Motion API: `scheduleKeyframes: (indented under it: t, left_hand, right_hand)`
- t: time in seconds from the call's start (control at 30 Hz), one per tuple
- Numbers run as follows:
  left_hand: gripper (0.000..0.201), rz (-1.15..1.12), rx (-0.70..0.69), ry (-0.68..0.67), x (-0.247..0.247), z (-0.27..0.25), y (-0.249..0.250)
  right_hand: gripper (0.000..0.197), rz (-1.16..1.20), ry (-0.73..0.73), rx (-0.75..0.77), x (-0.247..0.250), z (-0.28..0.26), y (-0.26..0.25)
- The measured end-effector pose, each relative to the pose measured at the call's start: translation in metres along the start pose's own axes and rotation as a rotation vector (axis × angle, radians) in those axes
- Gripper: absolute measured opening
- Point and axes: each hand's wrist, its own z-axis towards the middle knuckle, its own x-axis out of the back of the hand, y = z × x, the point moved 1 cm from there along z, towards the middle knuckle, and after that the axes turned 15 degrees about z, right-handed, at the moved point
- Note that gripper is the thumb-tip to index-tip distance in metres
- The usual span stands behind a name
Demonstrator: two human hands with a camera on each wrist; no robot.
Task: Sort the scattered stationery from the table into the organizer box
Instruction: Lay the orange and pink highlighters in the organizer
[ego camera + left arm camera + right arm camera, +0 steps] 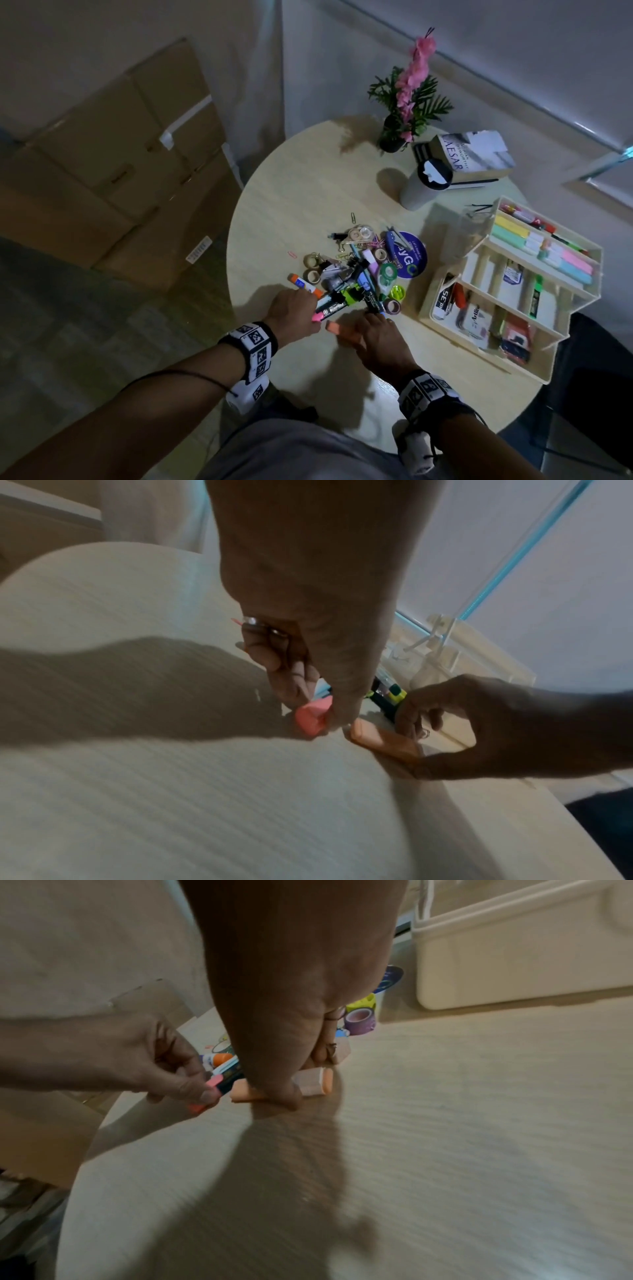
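A heap of stationery [356,270] lies mid-table: markers, tape rolls, clips, a glue stick. My left hand [313,317] pinches the pink cap end of a dark marker [329,308] at the heap's near edge; the left wrist view shows the pink cap [313,718] between thumb and fingers. Just to its right, my right hand [363,329] pinches an orange highlighter [339,328] that lies on the tabletop; in the right wrist view the orange highlighter [311,1087] sits between thumb and fingers. The cream tiered organizer box [544,363] stands open at the right with items in its trays.
A round blue card [412,257] lies between the heap and the box. At the back stand a grey tumbler [421,188], stacked books [476,154] and a potted pink flower [407,102]. Cardboard boxes [120,154] fill the floor to the left. The round table's edge [233,274] is near my left wrist.
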Motion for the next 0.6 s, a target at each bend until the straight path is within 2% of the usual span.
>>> scheduleKeyframes:
  t: [0.17,0.27,0.37,0.47,0.6]
  left_hand:
    - [0.04,-0.088,-0.052,-0.147,0.001,-0.005,-0.01]
    - [0.032,-0.176,-0.068,-0.189,0.0,-0.007,-0.021]
    - [0.028,-0.27,-0.08,-0.137,0.006,-0.008,-0.032]
    - [0.029,-0.346,-0.076,-0.032,0.018,-0.008,-0.036]
    - [0.023,-0.631,-0.049,0.074,0.047,-0.006,-0.025]
  right_hand:
    - [0.014,0.243,0.04,0.008,0.01,-0.012,0.01]
    - [0.019,0.454,0.006,-0.109,0.02,-0.022,0.016]
    - [0.025,0.692,0.098,-0.2,0.034,-0.032,0.022]
    - [0.024,1.053,0.2,-0.279,0.061,-0.041,0.022]
    - [0.024,1.377,0.408,-0.276,0.107,-0.057,0.025]
